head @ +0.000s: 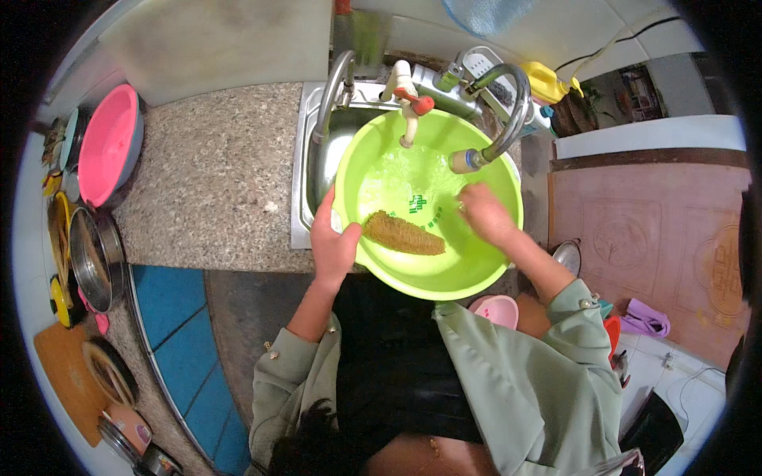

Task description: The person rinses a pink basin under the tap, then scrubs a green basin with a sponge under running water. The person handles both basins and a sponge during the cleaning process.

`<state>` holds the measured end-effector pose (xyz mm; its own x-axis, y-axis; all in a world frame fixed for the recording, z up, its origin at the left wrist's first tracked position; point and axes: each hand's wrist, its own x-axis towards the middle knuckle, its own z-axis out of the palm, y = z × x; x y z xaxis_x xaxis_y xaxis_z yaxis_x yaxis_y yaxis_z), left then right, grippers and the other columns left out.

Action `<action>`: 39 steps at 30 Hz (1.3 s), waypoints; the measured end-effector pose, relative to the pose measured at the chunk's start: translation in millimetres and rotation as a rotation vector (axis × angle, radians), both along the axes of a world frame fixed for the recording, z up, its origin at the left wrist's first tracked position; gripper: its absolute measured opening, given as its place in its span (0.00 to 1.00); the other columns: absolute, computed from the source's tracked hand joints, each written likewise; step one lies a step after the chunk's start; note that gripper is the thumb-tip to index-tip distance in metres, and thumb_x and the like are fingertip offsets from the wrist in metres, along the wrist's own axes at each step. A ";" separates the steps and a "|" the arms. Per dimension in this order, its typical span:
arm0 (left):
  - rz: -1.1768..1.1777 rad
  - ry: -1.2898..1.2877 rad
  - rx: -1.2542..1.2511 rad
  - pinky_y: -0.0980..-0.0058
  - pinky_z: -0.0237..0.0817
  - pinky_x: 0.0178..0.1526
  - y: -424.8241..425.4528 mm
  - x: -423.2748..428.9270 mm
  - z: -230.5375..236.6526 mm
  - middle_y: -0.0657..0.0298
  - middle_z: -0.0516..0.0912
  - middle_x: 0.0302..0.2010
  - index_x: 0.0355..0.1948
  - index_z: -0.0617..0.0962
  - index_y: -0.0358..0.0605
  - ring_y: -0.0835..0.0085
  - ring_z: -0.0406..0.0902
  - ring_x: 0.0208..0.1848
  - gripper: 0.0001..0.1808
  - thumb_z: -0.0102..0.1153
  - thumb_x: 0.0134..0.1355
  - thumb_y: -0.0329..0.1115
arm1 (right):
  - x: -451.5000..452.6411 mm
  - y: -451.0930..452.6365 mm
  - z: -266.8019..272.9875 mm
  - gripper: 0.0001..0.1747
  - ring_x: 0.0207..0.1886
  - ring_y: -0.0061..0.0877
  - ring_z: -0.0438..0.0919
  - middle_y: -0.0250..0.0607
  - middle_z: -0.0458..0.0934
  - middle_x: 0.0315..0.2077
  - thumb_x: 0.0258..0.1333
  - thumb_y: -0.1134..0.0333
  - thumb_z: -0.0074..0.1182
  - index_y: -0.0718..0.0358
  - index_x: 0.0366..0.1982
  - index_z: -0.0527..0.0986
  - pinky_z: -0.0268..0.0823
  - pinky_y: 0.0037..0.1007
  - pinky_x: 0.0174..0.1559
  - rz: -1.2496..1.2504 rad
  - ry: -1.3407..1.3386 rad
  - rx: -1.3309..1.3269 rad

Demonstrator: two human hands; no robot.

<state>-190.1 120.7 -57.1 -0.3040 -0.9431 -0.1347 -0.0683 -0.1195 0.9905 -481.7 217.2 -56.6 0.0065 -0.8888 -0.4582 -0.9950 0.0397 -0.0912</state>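
A lime-green plastic basin [443,273] rests over the sink, tilted a little toward me. My left hand [333,238] grips its left rim, thumb on the inside. A brown, fibrous tapered piece, apparently a loofah [405,234], lies on the basin's inner bottom close to my left thumb. Shallow water appears to glint around the green printed mark. Over the right part of the basin is my right hand [485,214], its fingers curled and slightly blurred; whether they hold anything is hidden. A white tap with a red handle [417,104] points down into the basin.
Two curved metal spouts [336,89] [518,101] flank the tap. The steel sink [302,196] is set in a speckled stone counter [208,172]. A pink basin [110,146] leans at the far left, near steel pans [95,262]. A yellow jug [542,83] stands behind right.
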 end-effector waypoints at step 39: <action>0.055 0.120 0.052 0.71 0.62 0.60 0.1 2.3 -20.2 0.54 0.76 0.56 0.62 0.68 0.34 0.69 0.73 0.57 0.22 0.37 0.73 0.34 | 137.6 -90.6 -1.3 0.34 0.50 0.36 0.76 0.57 0.76 0.42 0.60 0.51 0.53 0.70 0.57 0.63 0.70 0.33 0.52 -0.936 -1.518 0.170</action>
<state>-187.8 120.9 -77.3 -0.2690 -0.9515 -0.1492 0.0584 -0.1707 0.9836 -344.2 126.6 -58.0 0.0394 -0.7918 -0.6095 0.3042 0.5905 -0.7475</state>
